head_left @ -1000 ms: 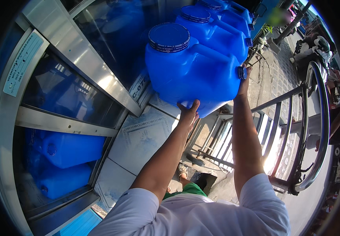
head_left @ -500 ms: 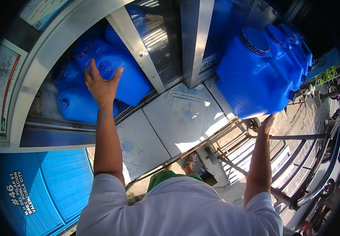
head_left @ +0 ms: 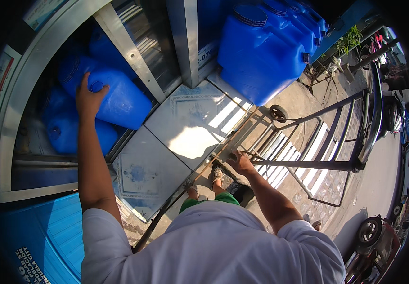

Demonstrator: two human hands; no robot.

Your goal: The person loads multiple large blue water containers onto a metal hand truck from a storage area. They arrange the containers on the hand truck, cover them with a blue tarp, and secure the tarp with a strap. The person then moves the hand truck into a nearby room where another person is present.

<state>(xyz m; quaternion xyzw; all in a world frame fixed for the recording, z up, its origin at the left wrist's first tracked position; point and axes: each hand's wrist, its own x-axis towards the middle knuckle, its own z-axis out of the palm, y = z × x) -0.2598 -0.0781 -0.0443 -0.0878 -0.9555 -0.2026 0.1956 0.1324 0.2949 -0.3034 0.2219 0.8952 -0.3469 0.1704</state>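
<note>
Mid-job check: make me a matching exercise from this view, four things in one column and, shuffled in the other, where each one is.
Things
1. Left hand
2. Right hand
3. Row of jugs
4. Green plant

Places
A. At the far end of the tiled ledge
B. On a blue jug, around its small round cap
C. Toward the picture's upper right, past the jugs on the ledge
D. Low, close to the metal cart

Pairs: 1-B, 2-D, 3-A, 4-C
</note>
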